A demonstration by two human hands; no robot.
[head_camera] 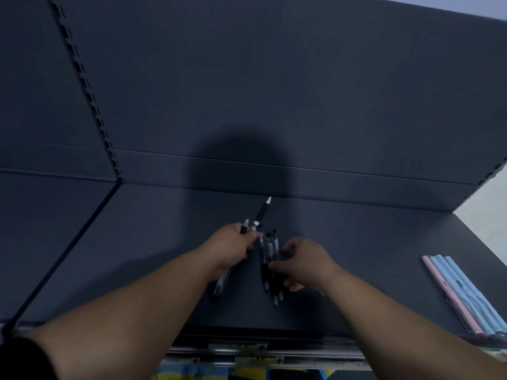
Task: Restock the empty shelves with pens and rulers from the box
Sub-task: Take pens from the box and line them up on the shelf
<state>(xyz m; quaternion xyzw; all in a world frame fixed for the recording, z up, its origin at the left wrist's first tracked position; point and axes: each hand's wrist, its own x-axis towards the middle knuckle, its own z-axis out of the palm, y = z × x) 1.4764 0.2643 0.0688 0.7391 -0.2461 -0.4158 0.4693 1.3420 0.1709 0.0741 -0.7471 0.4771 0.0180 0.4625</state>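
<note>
Black pens [270, 249] — gripped by left hand [231, 246], right hand [304, 263].

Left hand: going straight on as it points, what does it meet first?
Probably the back panel, the left hand leading with its held pens; loose pens lie just right; depth unclear.

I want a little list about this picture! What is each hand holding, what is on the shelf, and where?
place: dark grey shelf
left hand: grips pens; one black pen sticks out toward the back wall
right hand: holds a bunch of pens low over the middle of the shelf
far right of shelf: pink and blue long things lying side by side; rulers or pens, hard to tell
box: not in view
</note>
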